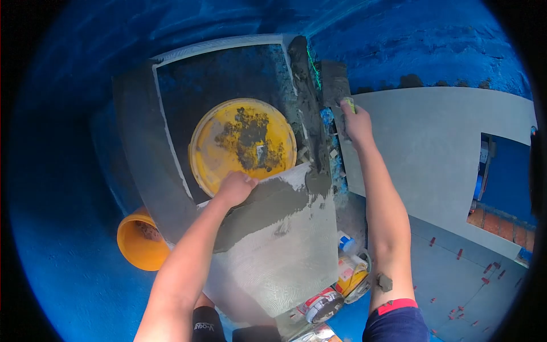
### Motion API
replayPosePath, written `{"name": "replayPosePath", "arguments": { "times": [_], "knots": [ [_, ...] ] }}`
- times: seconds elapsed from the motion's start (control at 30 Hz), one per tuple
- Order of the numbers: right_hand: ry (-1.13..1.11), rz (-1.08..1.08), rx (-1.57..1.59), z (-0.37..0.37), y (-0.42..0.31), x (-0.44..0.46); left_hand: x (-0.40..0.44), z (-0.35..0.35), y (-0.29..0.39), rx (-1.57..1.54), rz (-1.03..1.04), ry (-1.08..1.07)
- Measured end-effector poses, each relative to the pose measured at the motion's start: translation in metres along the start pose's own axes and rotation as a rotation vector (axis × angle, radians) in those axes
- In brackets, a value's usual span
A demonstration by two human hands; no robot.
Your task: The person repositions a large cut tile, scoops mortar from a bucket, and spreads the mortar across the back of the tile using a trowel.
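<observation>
My right hand is closed around the yellow-green handle of what looks like a trowel, beside a strip of wet grey mortar. The trowel's blade is hard to make out against the grey surfaces. My left hand has its fingers curled over the far edge of a large grey slab, close to a round yellow bucket or lid spattered with mortar. Wet mortar covers the upper part of this slab, next to my left hand.
An orange bucket lies tilted at the left. Below the slab's right side are a mortar-stained container and a yellow-and-white package. Large grey panels line the right, with a cutout and red tile spacers. Blue walls surround everything.
</observation>
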State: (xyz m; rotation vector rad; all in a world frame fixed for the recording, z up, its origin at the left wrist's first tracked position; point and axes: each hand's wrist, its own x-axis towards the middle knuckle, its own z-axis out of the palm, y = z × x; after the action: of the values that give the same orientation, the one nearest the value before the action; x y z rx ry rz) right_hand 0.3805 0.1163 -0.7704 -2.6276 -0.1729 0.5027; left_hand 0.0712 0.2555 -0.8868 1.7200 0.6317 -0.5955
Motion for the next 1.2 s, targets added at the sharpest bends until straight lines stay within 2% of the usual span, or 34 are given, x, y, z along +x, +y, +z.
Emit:
{"name": "replayPosePath", "arguments": {
  "times": [0.03,0.07,0.13,0.2,0.27,0.37,0.67,0.73,0.77,0.83,0.87,0.93,0.97,1.03,1.07,1.13,1.2],
  "knots": [
    [-0.076,0.057,0.216,-0.008,-0.004,-0.010,0.002,0.001,-0.001,0.003,-0.008,-0.015],
    [-0.077,0.058,0.214,-0.015,-0.008,-0.020,0.003,0.002,-0.003,0.007,-0.016,-0.029],
    [-0.205,0.117,0.452,-0.024,-0.013,-0.032,0.005,0.007,-0.007,-0.005,-0.014,0.003],
    [-0.267,0.175,0.495,-0.023,-0.007,-0.025,0.008,0.012,-0.013,-0.011,-0.013,0.037],
    [-0.330,0.244,0.539,-0.018,0.008,-0.014,0.008,0.019,-0.019,-0.014,0.086,0.185],
    [-0.414,0.344,0.625,-0.009,0.027,0.007,0.008,0.016,-0.016,0.011,0.060,0.134],
    [-0.232,0.122,0.395,0.017,0.064,0.016,-0.004,0.005,0.004,-0.002,0.035,0.100],
    [-0.044,0.054,-0.016,0.018,0.070,0.012,-0.004,0.006,0.003,-0.058,0.017,0.091],
    [-0.042,0.049,-0.017,0.020,0.073,0.012,-0.004,0.006,0.001,-0.114,-0.003,0.083],
    [0.282,-0.174,-0.364,0.022,0.076,0.016,0.000,0.009,-0.005,-0.095,0.023,0.106],
    [0.282,-0.180,-0.366,0.018,0.073,0.023,0.001,0.010,-0.007,-0.073,0.044,0.123],
    [0.175,-0.192,-0.084,0.010,0.065,0.044,0.002,0.009,-0.007,-0.056,0.059,0.125],
    [0.174,-0.195,-0.088,0.005,0.048,0.043,0.002,0.009,-0.007,-0.033,0.074,0.122],
    [-0.015,-0.170,0.105,-0.009,0.000,0.037,0.002,0.010,-0.009,-0.028,0.087,0.129],
    [-0.017,-0.177,0.101,-0.009,-0.008,0.043,0.003,0.011,-0.010,-0.020,0.097,0.135],
    [-0.169,-0.160,0.292,-0.006,-0.023,0.053,0.005,0.015,-0.014,-0.035,0.089,0.146],
    [-0.247,-0.143,0.289,0.001,-0.023,0.068,0.002,0.010,-0.010,-0.047,0.073,0.156]
  ]
}}
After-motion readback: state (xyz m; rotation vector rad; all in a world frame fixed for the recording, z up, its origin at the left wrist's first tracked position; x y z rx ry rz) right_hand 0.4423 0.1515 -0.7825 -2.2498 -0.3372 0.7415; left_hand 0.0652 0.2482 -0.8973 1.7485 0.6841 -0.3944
